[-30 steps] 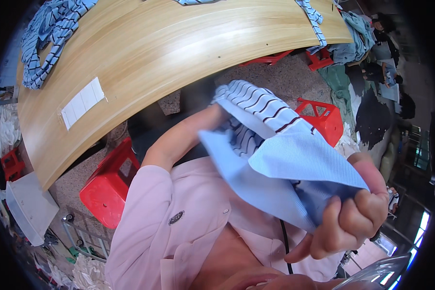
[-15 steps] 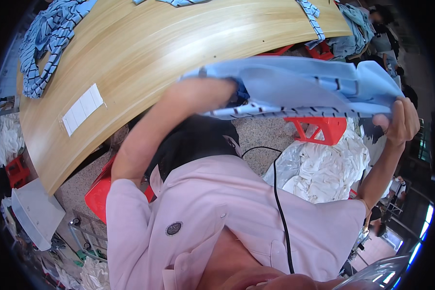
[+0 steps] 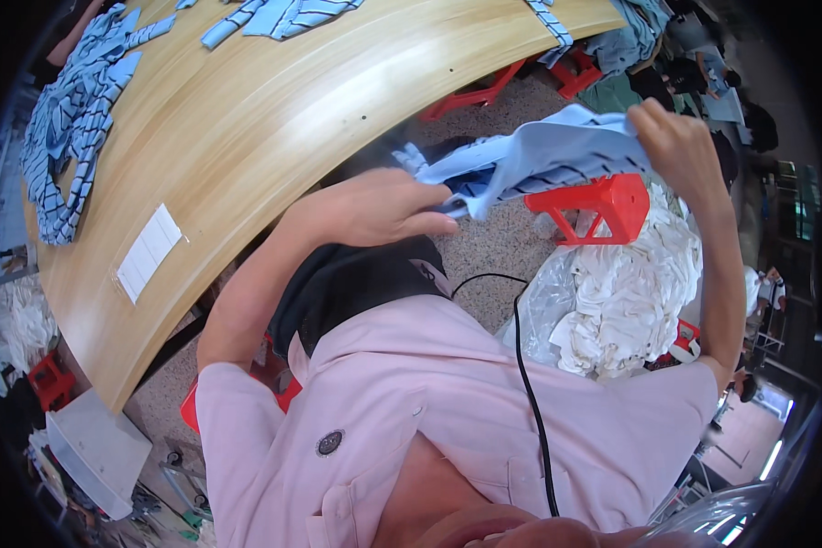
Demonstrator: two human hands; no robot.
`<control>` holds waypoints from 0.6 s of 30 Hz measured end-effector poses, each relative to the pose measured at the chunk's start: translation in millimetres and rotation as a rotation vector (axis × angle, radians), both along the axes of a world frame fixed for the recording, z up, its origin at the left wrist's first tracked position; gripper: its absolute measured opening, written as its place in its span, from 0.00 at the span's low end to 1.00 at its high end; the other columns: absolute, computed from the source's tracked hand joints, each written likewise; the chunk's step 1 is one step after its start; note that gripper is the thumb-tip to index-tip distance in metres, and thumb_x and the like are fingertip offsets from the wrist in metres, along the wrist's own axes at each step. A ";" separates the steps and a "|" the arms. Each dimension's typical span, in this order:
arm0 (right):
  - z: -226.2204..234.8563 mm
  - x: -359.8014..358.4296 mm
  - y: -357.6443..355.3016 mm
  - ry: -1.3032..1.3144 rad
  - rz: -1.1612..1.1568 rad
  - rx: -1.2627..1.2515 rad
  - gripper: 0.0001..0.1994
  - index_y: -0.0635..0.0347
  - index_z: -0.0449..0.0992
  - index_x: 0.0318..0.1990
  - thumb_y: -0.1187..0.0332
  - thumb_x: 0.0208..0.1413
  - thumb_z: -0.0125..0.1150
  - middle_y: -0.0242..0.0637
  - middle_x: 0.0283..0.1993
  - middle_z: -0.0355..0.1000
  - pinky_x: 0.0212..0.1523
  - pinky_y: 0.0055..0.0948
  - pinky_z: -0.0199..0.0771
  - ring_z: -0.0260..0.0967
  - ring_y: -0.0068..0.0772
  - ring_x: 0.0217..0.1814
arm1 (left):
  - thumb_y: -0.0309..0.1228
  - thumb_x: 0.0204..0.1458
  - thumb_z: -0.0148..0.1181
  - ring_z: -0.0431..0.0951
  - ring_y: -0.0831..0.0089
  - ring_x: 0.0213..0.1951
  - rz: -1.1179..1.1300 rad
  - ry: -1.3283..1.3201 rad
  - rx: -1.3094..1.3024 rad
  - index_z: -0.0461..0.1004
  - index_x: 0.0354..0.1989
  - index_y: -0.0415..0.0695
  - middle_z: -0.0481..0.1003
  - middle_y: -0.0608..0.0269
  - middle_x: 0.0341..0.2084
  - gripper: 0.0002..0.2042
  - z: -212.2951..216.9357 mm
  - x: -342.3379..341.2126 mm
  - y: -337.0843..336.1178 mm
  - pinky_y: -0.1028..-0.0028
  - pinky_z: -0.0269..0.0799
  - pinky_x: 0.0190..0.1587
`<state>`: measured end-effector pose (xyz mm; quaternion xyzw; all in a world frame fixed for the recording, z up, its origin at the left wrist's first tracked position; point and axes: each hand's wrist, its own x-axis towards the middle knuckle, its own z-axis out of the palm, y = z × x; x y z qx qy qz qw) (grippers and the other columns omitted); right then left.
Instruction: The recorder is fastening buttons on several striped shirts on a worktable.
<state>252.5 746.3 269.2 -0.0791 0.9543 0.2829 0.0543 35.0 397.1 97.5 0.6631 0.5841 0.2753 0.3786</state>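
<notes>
A light blue cloth piece with dark stripes (image 3: 566, 146) hangs in the air between my hands, past the table's near edge. It is folded and bunched, and its full shape cannot be made out. My left hand (image 3: 379, 205) grips its left end, thumb and fingers closed at the edge. The far end is pinched by my right hand (image 3: 676, 137), raised higher at the right. Part of the cloth's inner side shows darker blue near the left hand.
A wooden table (image 3: 274, 119) curves across the left, with a striped cloth heap (image 3: 73, 128), more striped pieces (image 3: 297, 16) and a white paper strip (image 3: 151, 251). Below the cloth stand a red stool (image 3: 612, 205) and a pile of white fabric (image 3: 626, 292). A black cable (image 3: 532, 393) hangs down my front.
The cloth was stretched wider and flatter; now it is shorter and more bunched. My right hand has moved up and inward. My left hand now shows lower at the cloth's end.
</notes>
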 end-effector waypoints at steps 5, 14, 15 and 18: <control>20.4 -0.1 12.8 0.593 -0.059 -0.392 0.11 0.57 0.79 0.56 0.75 0.69 0.63 0.45 0.44 0.83 0.37 0.35 0.82 0.84 0.44 0.36 | 0.22 0.54 0.73 0.78 0.53 0.54 0.641 0.047 0.635 0.76 0.42 0.43 0.75 0.52 0.51 0.11 -20.8 -0.8 -14.8 0.58 0.69 0.61; 74.5 -15.0 -23.8 0.874 0.090 -0.780 0.15 0.57 0.83 0.60 0.61 0.81 0.54 0.31 0.48 0.83 0.54 0.22 0.75 0.78 0.20 0.51 | 0.32 0.57 0.78 0.73 0.60 0.70 0.673 -0.572 0.339 0.59 0.77 0.41 0.70 0.48 0.71 0.42 -70.2 46.2 38.3 0.57 0.67 0.73; 77.6 -25.2 -29.7 0.990 0.050 -0.895 0.15 0.57 0.84 0.60 0.60 0.80 0.56 0.33 0.50 0.84 0.54 0.23 0.76 0.80 0.22 0.52 | 0.33 0.54 0.80 0.71 0.57 0.72 0.650 -0.552 0.308 0.58 0.78 0.39 0.70 0.43 0.71 0.45 -79.8 52.5 46.7 0.57 0.65 0.75; 106.9 -33.0 -18.6 1.130 0.117 -0.453 0.14 0.58 0.86 0.59 0.63 0.75 0.62 0.40 0.56 0.86 0.57 0.28 0.80 0.84 0.30 0.55 | 0.39 0.52 0.81 0.72 0.47 0.71 0.653 -0.430 0.269 0.55 0.80 0.39 0.70 0.40 0.69 0.50 -95.8 64.3 67.7 0.57 0.64 0.75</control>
